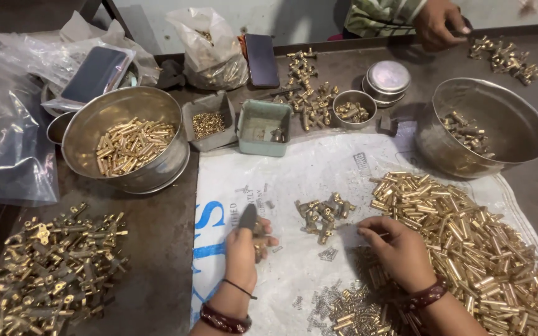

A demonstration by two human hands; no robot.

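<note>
A dark, worn table [163, 230] runs up to a pale wall, and a white printed sack [319, 174] is spread flat across its middle. Clear plastic bags [7, 124] crowd the far left corner, with two dark phones [261, 59] among them.

A steel bowl [104, 112] at left holds short brass tubes. Beside it a grey tray [210, 106] carries tiny brass bits, and a green tray [259, 140] is nearly bare. A small steel cup [344, 99] holds a few fittings, and a big bowl [505, 118] at right has a handful in its bottom. A large heap of tubes [468, 242] lies on the sack at right, and brass keys [45, 267] are heaped at left on the bare table.

The left hand [244, 249] is clenched on a small tool [248, 218] whose dark blade points up and away, long axis nearly upright. It is above the sack, left of a small cluster of fittings [324, 214]. The right hand [393, 246] pinches something thin, too small to tell, just right of that cluster. Springs [337, 305] lie between the wrists.

Another person's hand [440, 25] rests at the far edge.
</note>
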